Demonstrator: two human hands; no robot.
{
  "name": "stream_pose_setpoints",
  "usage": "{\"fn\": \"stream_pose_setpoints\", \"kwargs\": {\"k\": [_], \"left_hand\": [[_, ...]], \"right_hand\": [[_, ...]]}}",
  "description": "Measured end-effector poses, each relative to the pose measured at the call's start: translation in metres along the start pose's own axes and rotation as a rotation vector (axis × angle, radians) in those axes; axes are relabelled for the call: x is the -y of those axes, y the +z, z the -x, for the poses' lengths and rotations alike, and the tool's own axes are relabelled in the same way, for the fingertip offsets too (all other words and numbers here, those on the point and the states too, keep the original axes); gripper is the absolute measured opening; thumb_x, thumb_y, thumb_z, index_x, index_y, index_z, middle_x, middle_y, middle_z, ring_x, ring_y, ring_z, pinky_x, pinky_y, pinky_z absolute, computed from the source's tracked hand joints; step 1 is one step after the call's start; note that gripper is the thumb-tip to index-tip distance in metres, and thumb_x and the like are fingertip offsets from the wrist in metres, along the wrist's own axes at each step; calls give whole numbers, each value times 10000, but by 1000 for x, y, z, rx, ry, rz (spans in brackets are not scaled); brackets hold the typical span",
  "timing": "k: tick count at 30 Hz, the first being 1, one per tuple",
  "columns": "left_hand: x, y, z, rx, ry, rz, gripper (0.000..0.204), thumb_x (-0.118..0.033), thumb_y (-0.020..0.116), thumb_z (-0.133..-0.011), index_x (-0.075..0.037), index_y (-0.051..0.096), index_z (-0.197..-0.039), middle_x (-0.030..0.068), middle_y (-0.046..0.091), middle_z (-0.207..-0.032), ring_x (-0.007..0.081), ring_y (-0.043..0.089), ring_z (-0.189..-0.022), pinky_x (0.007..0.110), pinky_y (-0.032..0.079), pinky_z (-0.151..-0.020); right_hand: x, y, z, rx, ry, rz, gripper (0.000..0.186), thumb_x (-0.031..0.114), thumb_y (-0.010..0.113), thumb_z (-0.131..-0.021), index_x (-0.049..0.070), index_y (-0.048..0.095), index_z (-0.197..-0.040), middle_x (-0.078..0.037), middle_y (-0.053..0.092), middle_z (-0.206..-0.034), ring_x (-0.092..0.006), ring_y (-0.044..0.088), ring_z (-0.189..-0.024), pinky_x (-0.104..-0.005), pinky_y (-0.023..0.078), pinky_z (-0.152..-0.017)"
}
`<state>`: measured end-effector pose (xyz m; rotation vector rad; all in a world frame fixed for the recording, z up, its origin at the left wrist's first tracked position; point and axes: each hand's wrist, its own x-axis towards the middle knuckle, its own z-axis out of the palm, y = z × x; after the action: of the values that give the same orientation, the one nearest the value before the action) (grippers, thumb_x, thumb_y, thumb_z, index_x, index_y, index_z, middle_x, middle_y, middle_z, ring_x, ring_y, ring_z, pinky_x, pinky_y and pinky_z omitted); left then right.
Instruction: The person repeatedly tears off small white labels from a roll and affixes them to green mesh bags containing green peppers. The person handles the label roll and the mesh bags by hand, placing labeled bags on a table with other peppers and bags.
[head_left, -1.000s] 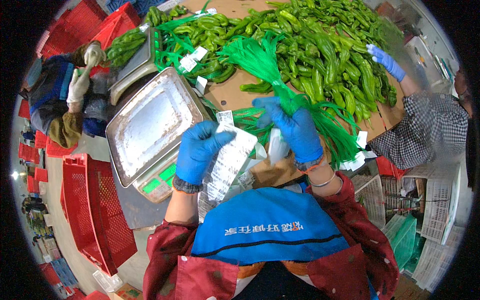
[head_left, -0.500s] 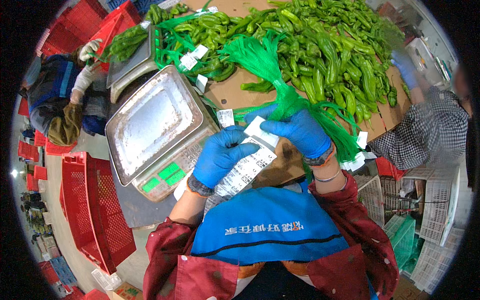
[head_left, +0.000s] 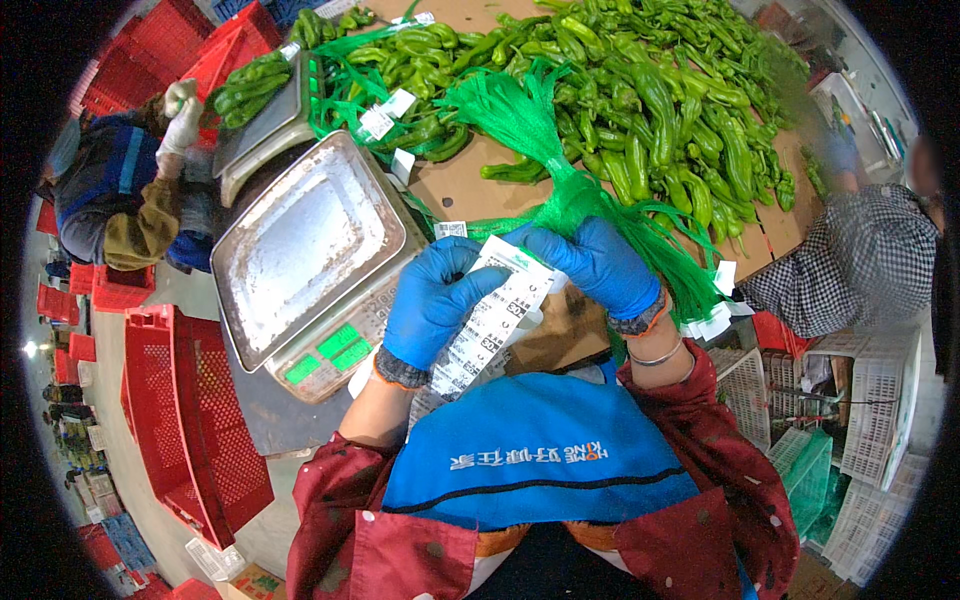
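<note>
While my left hand (head_left: 432,308) pinches the label strip (head_left: 497,318) — likely to steady it — my right hand (head_left: 597,268) curls by green netting (head_left: 574,192), holding what I cannot tell.

Single fisheye view, worn on the head, looked down from above the gloved fingers (head_left: 480,286), fairly near them, took in apron (head_left: 540,425) on their near side, table (head_left: 458,190) beyond.
</note>
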<state>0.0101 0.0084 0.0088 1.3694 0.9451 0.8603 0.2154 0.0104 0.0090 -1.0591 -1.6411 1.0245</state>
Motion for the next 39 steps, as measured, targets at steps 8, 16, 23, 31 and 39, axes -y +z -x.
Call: {"fn": "stream_pose_setpoints", "kwargs": {"k": [8,16,23,31,39], "left_hand": [[-3,2,2,-33,-77,96,208,-84,660,-830,5,607,-1010,51,663,-902,90,589,-806,235,471,-734],[-1,4,-2,-89,1,21,151,-108,682,-821,15,634,-895,38,637,-794,81,568,-718,229,456,-651],[13,4,-2,-147,77,-66,169,-135,704,-808,14,629,-839,41,599,-768,82,544,-708,242,443,-648],[2,1,9,-37,-109,72,229,-176,712,-809,9,638,-922,42,644,-824,76,573,-700,230,458,-611],[-13,-21,15,42,-319,-154,216,-119,767,-738,6,691,-897,68,674,-903,100,610,-779,252,489,-686]], "right_hand": [[-3,4,0,9,51,-58,214,226,647,-846,13,657,-830,-102,592,-702,-209,551,-628,-345,443,-592],[0,8,0,-33,56,-35,211,208,680,-820,8,636,-771,-105,587,-694,-213,550,-620,-350,440,-582],[2,10,5,20,77,-52,215,217,722,-780,16,647,-779,-106,620,-749,-208,582,-669,-336,465,-616],[3,1,6,-54,278,-63,199,157,717,-772,9,672,-898,-74,657,-815,-153,603,-738,-295,477,-676],[5,-2,5,-130,216,-149,176,159,736,-761,6,661,-804,-80,668,-743,-149,611,-652,-298,474,-598]]}}
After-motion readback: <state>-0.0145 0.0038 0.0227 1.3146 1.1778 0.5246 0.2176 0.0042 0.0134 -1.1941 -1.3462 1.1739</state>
